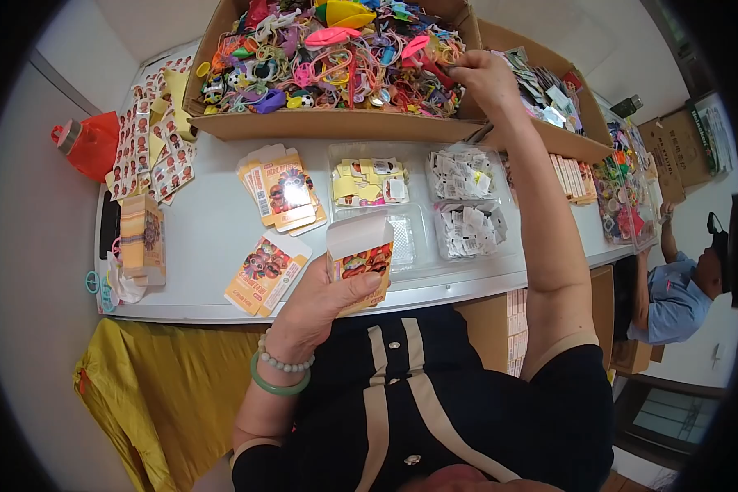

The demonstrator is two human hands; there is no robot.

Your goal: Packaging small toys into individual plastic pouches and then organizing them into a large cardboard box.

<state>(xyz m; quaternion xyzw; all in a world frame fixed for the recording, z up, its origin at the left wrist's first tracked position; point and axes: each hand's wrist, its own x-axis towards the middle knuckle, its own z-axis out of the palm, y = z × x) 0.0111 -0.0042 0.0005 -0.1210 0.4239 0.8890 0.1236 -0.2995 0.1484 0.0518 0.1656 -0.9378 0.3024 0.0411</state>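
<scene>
1. One carton only in hand: closed the left hand (324, 299) around a small printed carton (361, 250), thumb across its front, just over the table's near edge; held it upright with the top flap standing open and nothing visible inside.
2. Reached the right hand (484, 78) out to the far edge of the table (213, 238), into the right end of the big cardboard box (328, 125) of mixed plastic toys (328, 57); bunched the fingertips among them, but could not tell whether anything had been caught.
3. Judged the hand-held carton as folded up but not filled or shut.
4. Beyond the carton, near the middle of the table: a clear compartment tray (418, 213) holding yellow cards (369, 182) and white paper slips (459, 174), all well stocked.
5. Left of the tray: two fans of flat unfolded cartons (283, 190), one nearer the front edge (266, 272), not made up.
6. At the left edge: a short stack of made-up cartons (142, 238), seemingly finished; behind it, sheets of stickers (152, 139) toward the far left corner.
7. Judged by these piles as begun, with much left.
8. At the far right corner: a second cardboard box (566, 135); beyond the right edge, another person (672, 295) seated.
</scene>
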